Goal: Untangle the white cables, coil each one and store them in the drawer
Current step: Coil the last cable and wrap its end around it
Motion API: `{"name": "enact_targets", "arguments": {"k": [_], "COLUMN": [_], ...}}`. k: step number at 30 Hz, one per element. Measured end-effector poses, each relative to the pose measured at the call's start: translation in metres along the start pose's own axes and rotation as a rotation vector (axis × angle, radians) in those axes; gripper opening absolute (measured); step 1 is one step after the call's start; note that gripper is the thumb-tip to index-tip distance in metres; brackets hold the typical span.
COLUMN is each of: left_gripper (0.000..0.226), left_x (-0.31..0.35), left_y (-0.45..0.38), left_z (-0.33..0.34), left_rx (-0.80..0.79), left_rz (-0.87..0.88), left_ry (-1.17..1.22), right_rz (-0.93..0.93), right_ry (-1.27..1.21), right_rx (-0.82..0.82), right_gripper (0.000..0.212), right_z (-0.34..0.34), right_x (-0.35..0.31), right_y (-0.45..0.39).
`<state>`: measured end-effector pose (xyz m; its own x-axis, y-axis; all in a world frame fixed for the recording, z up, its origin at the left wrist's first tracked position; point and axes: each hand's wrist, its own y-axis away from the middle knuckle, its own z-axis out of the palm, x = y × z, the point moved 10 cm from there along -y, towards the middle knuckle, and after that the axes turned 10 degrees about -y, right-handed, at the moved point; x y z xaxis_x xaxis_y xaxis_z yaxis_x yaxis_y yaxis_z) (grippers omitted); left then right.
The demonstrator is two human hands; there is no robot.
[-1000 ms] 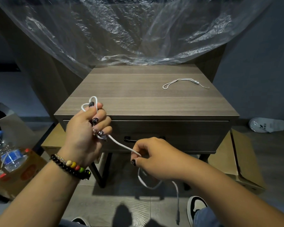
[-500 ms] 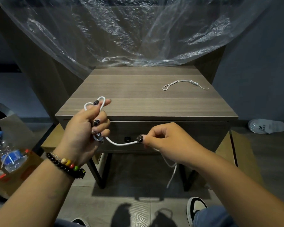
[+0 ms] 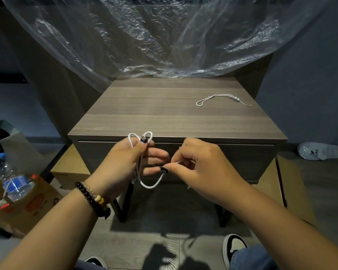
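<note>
My left hand [image 3: 125,164] grips a partly coiled white cable [image 3: 140,168] in front of the closed drawer [image 3: 242,162] of a wooden nightstand [image 3: 164,114]. Loops stick out above my thumb and hang below my palm. My right hand [image 3: 201,166] pinches the same cable's free end close to my left fingers, and a short slack loop hangs between the two hands. A second thin white cable [image 3: 219,99] lies loose on the nightstand top at the right rear.
Clear plastic sheeting [image 3: 164,36] hangs over the back of the nightstand. A water bottle [image 3: 12,182] stands in a cardboard box at the left. Flat cardboard boxes [image 3: 293,188] lie beside the nightstand. A white slipper [image 3: 320,152] lies on the floor at the right. My shoe [image 3: 234,248] is below.
My right hand rose and moved left with the cable end, up to my left hand. The hanging tail got shorter and the slack now forms a small loop between my hands.
</note>
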<state>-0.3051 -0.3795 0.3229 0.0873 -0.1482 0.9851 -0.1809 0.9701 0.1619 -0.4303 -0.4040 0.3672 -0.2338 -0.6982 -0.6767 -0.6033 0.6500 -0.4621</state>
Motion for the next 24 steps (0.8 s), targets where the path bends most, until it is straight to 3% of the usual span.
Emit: {"name": "enact_targets", "arguments": {"k": [4,10,14,18,24], "left_gripper": [0.019,0.022,0.021,0.011,0.017], "left_x": [-0.014,-0.018,-0.023,-0.03,-0.032], "left_y": [0.005,0.008,0.012,0.018,0.02], "left_z": [0.019,0.025,0.031,0.036,0.043], "left_rx": [-0.12,-0.181,-0.259,-0.349,-0.447], "left_rz": [-0.111,-0.166,-0.187,-0.279,-0.336], "left_ry": [-0.099,-0.198,-0.24,-0.15,0.013], "right_rz": [-0.091,-0.094,-0.086,-0.105,-0.085], "right_ry": [0.093,0.037,-0.001,0.0,-0.049], "right_rx": [0.04,0.052,0.022,0.011,-0.024], "right_gripper": [0.037,0.023,0.024,0.02,0.017], "right_z": [-0.003,-0.006,-0.002,-0.007,-0.013], "right_x": [-0.01,-0.01,-0.009,-0.007,-0.004], "right_y": [0.001,0.002,0.0,-0.002,-0.007]}}
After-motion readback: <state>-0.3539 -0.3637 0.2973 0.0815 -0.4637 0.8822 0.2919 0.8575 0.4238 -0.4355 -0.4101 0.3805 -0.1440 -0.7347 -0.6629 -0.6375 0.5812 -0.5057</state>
